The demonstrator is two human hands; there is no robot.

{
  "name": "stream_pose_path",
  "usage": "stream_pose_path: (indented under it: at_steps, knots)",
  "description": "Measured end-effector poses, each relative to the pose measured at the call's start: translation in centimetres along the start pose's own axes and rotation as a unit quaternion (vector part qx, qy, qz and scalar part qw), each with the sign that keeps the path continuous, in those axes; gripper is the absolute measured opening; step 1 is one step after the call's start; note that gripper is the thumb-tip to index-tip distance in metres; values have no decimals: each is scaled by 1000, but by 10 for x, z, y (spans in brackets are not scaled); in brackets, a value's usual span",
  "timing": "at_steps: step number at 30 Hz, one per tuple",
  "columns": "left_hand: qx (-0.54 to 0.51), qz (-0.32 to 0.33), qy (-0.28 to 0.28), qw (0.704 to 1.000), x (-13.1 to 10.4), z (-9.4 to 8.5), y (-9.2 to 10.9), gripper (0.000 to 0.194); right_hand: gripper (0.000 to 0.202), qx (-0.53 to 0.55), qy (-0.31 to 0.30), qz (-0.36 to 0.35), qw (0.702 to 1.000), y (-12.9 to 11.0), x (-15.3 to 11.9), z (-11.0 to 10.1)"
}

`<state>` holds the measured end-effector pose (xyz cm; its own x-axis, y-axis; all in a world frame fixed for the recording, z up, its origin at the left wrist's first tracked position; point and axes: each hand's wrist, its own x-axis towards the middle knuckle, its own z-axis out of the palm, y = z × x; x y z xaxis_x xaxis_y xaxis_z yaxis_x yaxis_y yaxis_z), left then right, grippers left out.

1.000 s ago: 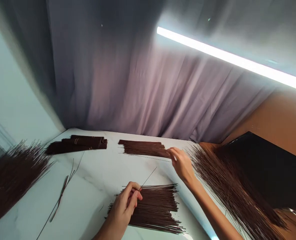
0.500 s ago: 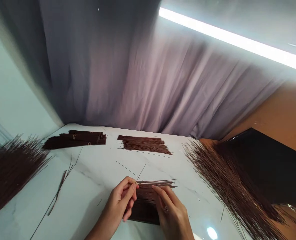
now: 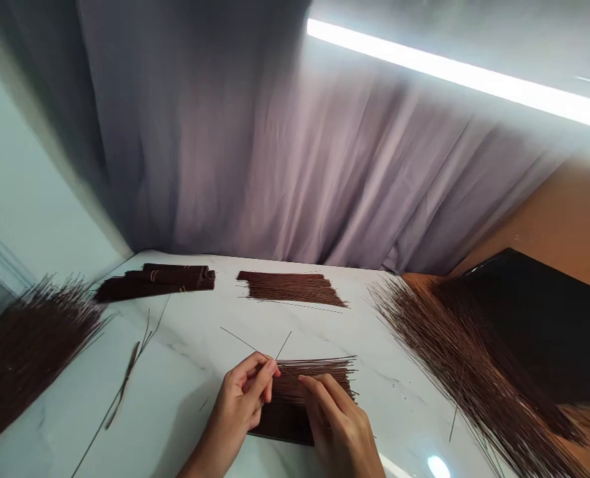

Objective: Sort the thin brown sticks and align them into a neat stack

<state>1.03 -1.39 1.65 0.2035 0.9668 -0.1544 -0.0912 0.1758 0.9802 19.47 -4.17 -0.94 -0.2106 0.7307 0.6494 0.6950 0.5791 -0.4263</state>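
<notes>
My left hand (image 3: 245,395) is closed in a pinch, thumb against forefinger, on a thin brown stick (image 3: 284,345) that points up and to the right. A second thin stick (image 3: 238,338) slants up to the left from the same fingertips; whether it is gripped too, I cannot tell. My right hand (image 3: 339,415) hovers over a pile of brown sticks (image 3: 319,368), its fingers bent together; the thumb tip and anything between the fingers are hidden. Under both hands, the pile rests on a dark flat base (image 3: 280,428).
Further back lie a loose row of sticks (image 3: 292,289) and tied dark bundles (image 3: 170,279). Large stick heaps flank the white marbled table, on the left (image 3: 30,352) and right (image 3: 454,358). A strip-bound twig (image 3: 125,378) lies left. A black panel (image 3: 529,318) stands at right.
The left-slanting stick has shifted left, and its lower end now meets my left fingertips. My left thumb has pushed slightly upward. My right hand has moved a little left. The view has shifted slightly.
</notes>
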Motion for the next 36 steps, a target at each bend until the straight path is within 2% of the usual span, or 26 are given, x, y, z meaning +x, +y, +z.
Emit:
stream_pose_path:
  at_steps: [4,6,8,10,12,13,14,15,17,18,19,21,22,24,25,27,28,29,30,32,33,34,36]
  knots:
    - [-19,14,-4,1000,-1,1,2,39,20,43,2,38,998,-1,-7,7]
    - [-20,19,-9,1000,-4,2,3,39,24,80,-19,81,993,3,-2,2]
    - [-2,7,-52,999,-9,3,6,39,26,142,-95,118,978,9,16,-17]
    - [50,-5,-141,989,-14,5,9,38,23,185,-206,108,955,13,44,-46]
    - [122,1,-224,967,-17,8,10,37,22,149,-286,33,946,12,70,-78]
    - [154,12,-237,959,-17,9,11,36,24,103,-300,-15,948,9,78,-89]
    - [176,27,-231,956,-17,10,11,36,26,49,-288,-63,954,4,81,-96]
    - [188,42,-206,959,-15,10,11,38,27,-1,-248,-114,962,-2,77,-97]
    - [172,50,-130,975,-12,10,11,41,30,-58,-117,-182,975,-12,53,-83]
    - [146,42,-95,984,-10,9,11,42,31,-57,-59,-192,978,-16,35,-71]
    - [113,26,-70,991,-9,8,11,43,31,-39,-37,-155,986,-17,17,-57]
    - [46,-12,-56,997,-9,6,12,42,24,40,-74,-7,996,-14,-10,-33]
    - [21,-25,-67,997,-10,6,12,42,23,92,-108,75,987,-9,-14,-27]
    - [4,-36,-111,993,-14,6,12,42,28,198,-178,172,948,3,-3,-27]
    - [10,-40,-142,989,-16,7,11,41,31,236,-213,184,930,8,11,-34]
    - [48,-32,-198,978,-18,7,9,40,31,250,-268,148,919,12,45,-55]
    - [75,-20,-213,974,-18,7,8,40,30,214,-269,99,934,9,58,-65]
    - [100,-6,-216,971,-17,6,8,41,32,161,-246,35,955,3,67,-72]
    - [120,6,-205,971,-15,5,9,42,36,100,-197,-36,975,-4,68,-76]
    - [139,25,-148,979,-11,1,11,43,44,9,-95,-136,986,-20,51,-71]
    - [139,30,-113,983,-10,-1,12,43,46,-6,-57,-139,989,-25,35,-63]
    - [135,34,-86,987,-9,-2,13,43,43,0,-47,-105,993,-27,18,-53]
    - [125,40,-67,989,-9,-4,13,41,34,64,-67,38,995,-21,-12,-34]
